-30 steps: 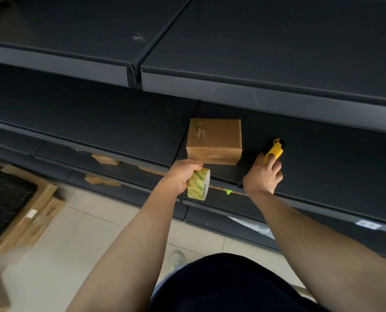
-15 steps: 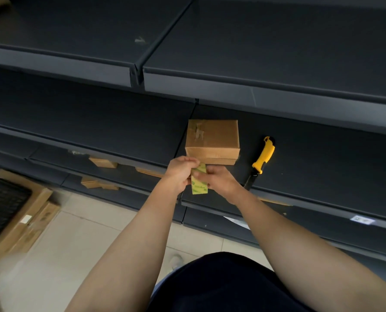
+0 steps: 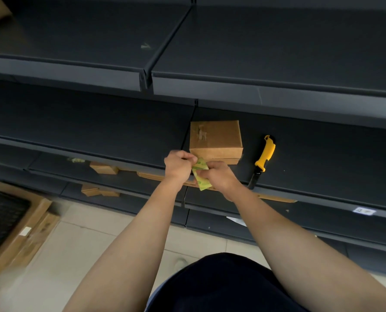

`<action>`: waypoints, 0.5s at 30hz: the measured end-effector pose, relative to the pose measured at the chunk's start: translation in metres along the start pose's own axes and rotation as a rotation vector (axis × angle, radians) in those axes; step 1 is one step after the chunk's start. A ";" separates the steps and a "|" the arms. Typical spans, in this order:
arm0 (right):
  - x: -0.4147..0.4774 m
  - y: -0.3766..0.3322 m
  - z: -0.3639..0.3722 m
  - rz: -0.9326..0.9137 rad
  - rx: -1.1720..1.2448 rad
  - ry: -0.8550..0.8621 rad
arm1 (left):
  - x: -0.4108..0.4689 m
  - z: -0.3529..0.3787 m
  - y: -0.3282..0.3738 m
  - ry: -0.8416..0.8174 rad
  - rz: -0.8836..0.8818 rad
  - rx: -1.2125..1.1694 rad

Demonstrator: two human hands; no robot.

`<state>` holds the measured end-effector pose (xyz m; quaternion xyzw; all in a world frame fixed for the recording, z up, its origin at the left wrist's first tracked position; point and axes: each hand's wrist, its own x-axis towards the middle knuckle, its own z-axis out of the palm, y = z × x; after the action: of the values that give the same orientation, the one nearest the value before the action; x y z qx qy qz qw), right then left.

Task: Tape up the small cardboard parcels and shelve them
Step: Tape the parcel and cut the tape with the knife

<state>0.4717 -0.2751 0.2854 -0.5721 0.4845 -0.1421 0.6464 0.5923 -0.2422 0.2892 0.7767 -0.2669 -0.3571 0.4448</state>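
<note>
Both hands are gripping the tape roll (image 3: 201, 175), left hand (image 3: 179, 167) and right hand (image 3: 219, 176) closing on it just before the parcel (image 3: 216, 140) sitting on the shelf (image 3: 322, 163), beside a yellow knife (image 3: 264, 158).

Small brown cardboard parcel (image 3: 216, 140): closed, crumpled tape scraps on top, sits flat near shelf (image 3: 322, 158) front edge. Yellow-green tape roll (image 3: 201, 176) just before it, off the shelf, edge-on.
</note>
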 end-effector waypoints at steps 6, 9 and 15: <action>-0.004 -0.022 -0.007 0.038 0.101 0.097 | 0.013 -0.004 0.018 -0.234 0.243 0.217; -0.006 -0.031 -0.012 0.047 0.106 0.140 | 0.018 0.002 0.024 -0.256 0.249 0.342; -0.013 -0.043 -0.040 0.095 -0.058 0.210 | 0.000 0.028 0.043 -0.152 0.179 0.557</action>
<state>0.4501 -0.3031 0.3341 -0.5487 0.5802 -0.1563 0.5813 0.5660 -0.2755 0.3173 0.8131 -0.4547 -0.2869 0.2233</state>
